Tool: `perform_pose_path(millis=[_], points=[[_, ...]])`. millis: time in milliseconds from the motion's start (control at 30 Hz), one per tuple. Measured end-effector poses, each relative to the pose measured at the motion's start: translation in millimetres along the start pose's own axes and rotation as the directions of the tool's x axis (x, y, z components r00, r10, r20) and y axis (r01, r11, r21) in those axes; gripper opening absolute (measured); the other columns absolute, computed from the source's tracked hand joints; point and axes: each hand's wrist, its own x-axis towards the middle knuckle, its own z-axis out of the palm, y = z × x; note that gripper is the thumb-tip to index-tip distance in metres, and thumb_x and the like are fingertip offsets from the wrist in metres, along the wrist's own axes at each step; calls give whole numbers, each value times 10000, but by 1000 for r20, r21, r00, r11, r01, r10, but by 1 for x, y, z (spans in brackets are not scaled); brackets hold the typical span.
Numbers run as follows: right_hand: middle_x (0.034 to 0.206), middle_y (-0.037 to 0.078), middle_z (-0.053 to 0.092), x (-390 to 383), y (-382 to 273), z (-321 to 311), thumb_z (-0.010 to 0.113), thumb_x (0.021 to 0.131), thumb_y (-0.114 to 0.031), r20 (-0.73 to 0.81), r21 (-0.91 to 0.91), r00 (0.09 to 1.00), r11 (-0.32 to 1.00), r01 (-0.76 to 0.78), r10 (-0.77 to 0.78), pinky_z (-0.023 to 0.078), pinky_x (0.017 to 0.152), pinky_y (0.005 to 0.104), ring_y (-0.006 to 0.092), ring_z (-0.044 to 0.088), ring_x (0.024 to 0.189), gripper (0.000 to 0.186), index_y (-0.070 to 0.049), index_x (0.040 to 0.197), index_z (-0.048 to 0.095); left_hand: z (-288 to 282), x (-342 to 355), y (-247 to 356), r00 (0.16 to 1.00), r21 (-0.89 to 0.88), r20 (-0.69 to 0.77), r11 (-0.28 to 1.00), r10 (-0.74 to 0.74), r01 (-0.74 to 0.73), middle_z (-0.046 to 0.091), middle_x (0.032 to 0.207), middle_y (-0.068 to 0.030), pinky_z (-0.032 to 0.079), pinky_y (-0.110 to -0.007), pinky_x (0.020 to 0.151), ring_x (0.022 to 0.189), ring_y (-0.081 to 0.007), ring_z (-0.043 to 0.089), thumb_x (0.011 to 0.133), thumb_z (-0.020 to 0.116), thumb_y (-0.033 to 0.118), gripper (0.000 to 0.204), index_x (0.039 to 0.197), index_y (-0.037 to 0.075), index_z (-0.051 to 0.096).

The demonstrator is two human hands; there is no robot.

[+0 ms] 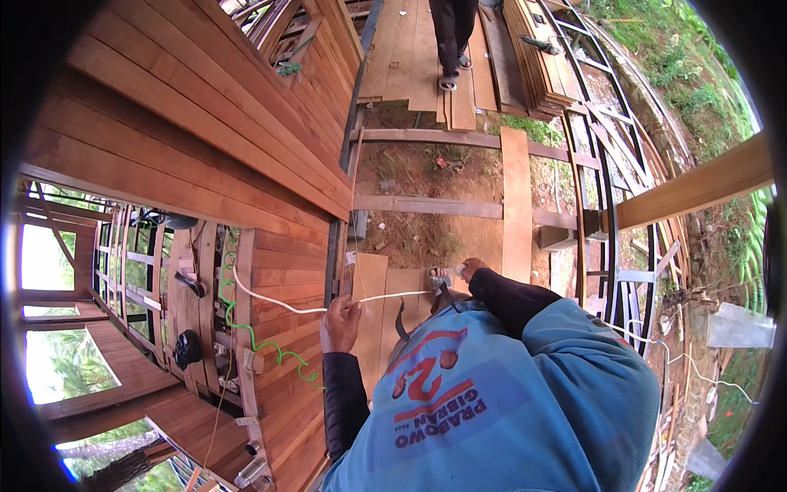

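Observation:
A white cable (pixel 275 298) runs from the wooden planking on the left across to my body. My left hand (pixel 343 321) is closed on it, with a dark sleeve at the wrist. My right hand (pixel 472 269), at the right side of my waist, has its fingers curled round a small pale object (pixel 461 275) too small to make out. A black strap (pixel 400 318) hangs by my front. A thin orange line (pixel 357 275) passes near my left hand. Below me are light wooden boards (pixel 369 279).
Ahead, a person's legs (pixel 451 41) stand on boards beside a plank stack (pixel 541 61). Open joists (pixel 426 205) show soil beneath. A plank wall (pixel 205 98) and green coiled hose (pixel 279 353) are left; a timber beam (pixel 689 184) and metal framing (pixel 590 74) are right.

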Motion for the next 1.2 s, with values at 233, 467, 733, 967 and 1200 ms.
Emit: perform_pose_path(millis=[233,467,733,967,1200], points=[[1022,215,703,48,-69,-56,606,834,-328,73,-20,994,997,-79,80,533,830,428,361,687,958,416,-48,1131,690,19,25,4,999,-89,23,995,48,-46,695,999,-176,542,-376,809,894,-281,699,853,736,208,376,1128,-26,632],[962,168,721,63,-40,-18,592,845,-396,-23,-95,995,990,-103,101,541,789,421,321,700,909,416,-80,1089,707,7,51,-5,992,18,123,999,25,-27,706,1011,-181,537,-375,827,932,-279,696,852,732,214,394,1147,-28,633],[791,159,718,11,-21,28,647,802,-316,79,-142,995,989,-48,60,564,664,397,254,717,710,347,-52,1015,721,-22,99,-30,973,-44,231,999,13,-3,710,1015,-183,549,-352,789,906,-258,705,851,730,253,425,1148,-35,632],[736,122,706,13,-50,65,696,760,-237,-55,-15,984,986,-168,167,560,592,364,218,698,629,351,-49,1056,710,-46,134,-74,943,-111,332,994,31,7,713,1014,-185,548,-324,811,931,-214,701,855,730,242,410,1139,-39,638],[1085,206,685,-14,-151,50,563,826,-263,17,50,985,984,-172,172,523,867,425,355,656,1050,386,-118,1159,694,-55,158,-90,927,-34,373,999,41,-31,724,980,-153,544,-319,812,912,-190,699,856,732,300,424,1111,-31,660]])
